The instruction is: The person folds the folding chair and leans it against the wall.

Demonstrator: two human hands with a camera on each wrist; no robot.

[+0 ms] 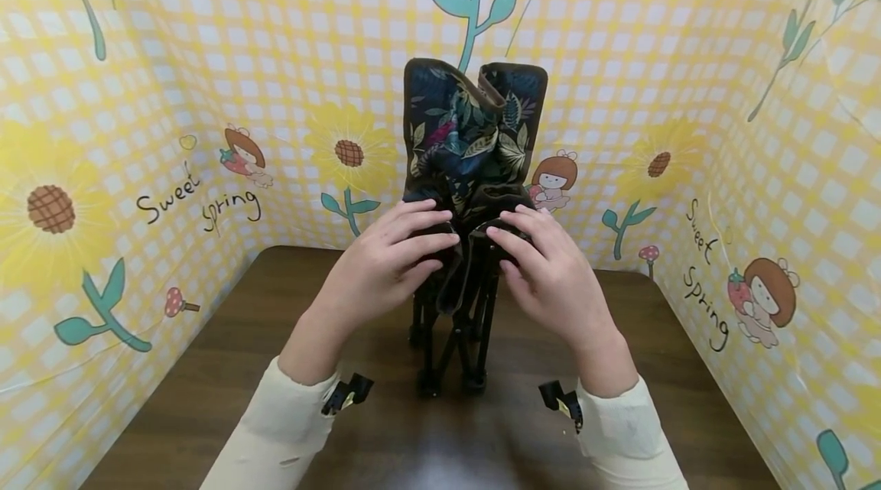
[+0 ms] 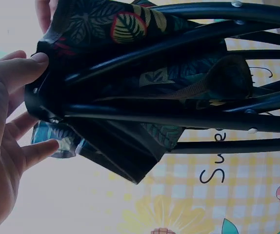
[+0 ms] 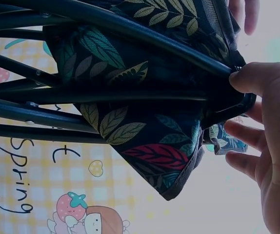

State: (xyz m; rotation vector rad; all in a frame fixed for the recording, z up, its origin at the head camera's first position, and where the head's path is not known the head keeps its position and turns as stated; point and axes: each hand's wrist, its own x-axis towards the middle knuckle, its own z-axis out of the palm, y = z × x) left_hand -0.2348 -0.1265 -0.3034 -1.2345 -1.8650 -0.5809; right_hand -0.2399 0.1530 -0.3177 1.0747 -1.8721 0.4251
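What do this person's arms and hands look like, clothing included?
The left hand and right hand are bare, no gloves or rings showing. The left sleeve and right sleeve are cream, with a small black device at each inner cuff.

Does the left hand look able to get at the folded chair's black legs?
Probably yes: the left hand is at a near corner of the folded chair, and the black legs run down below it, with nothing visible blocking the way.

You get a bright head view, glare on the tabletop [image 1: 447, 452], and dim, bluish wrist views blown white near your fingers [image 2: 42, 150].
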